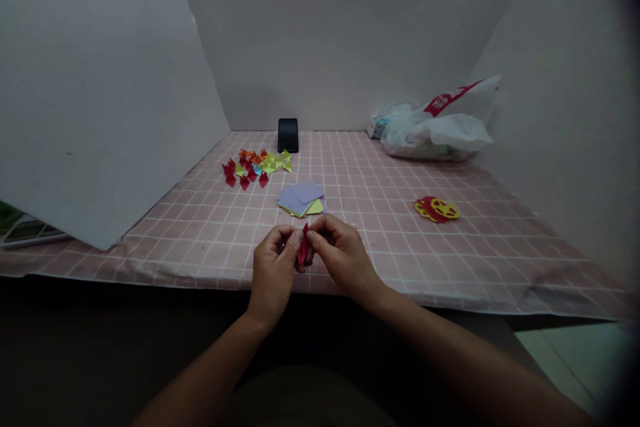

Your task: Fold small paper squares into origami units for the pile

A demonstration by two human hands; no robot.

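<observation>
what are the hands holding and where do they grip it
Both hands, left and right, pinch a small folded red paper piece between their fingertips, one on each side.

Fingers [294, 245] hide most of the red paper [303, 250] (shape unclear).

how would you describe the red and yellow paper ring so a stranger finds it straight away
On the pink checked tablecloth, look at the right side, nearer than the white plastic bag. The red and yellow paper ring lies flat there by itself. Unlike the loose folded pieces at the far left, its parts are joined in a circle.
</observation>
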